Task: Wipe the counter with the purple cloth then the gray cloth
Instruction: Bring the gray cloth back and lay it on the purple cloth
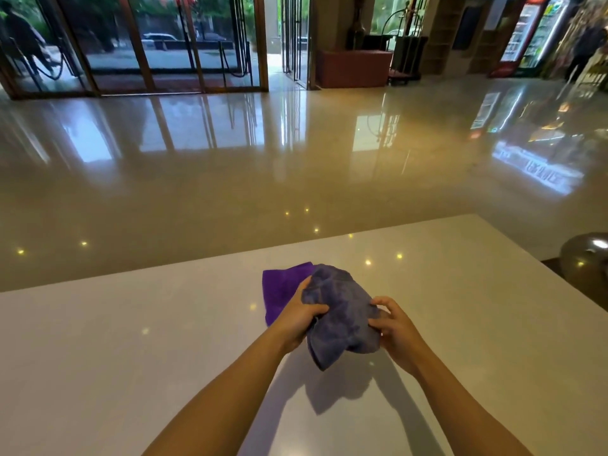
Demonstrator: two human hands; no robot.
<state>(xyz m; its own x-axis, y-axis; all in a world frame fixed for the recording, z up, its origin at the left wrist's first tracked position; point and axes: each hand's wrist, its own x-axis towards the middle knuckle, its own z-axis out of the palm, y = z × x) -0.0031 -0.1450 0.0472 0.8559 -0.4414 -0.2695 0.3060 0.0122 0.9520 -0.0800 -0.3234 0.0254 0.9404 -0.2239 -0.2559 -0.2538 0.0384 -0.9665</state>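
Now, gray cloth [342, 315]: bunched up and lifted off the counter [138, 340], held between both hands, one loose corner hanging down toward the counter with its shadow on the surface below.
Left hand [301, 319]: fingers curled around the left edge of the gray cloth, clenching a fold of it; thumb up along the fabric.
Right hand [396, 330]: fingers bent and pinching the right edge of the gray cloth, fingertips pressed into the fabric.
Purple cloth [283, 289]: lying flat on the counter just beyond and to the left of the gray cloth, partly hidden behind the gray cloth and the left hand; neither hand grips it.
Counter: pale, glossy white slab, small ceiling lights reflected in it; both forearms reach over it from the near edge.
Floor [230, 166]: polished beige stone past the counter's far edge, mirroring the doors and lights.
Glass doors [148, 44]: well beyond the counter, on the far left side, with wooden frames; a street and parked cars show through them.
Drink fridges [533, 34]: lit, far beyond the counter to the right.
Metal dome [589, 255]: rounded shiny object just off the counter's right end, cut by the frame; I cannot tell what it is.
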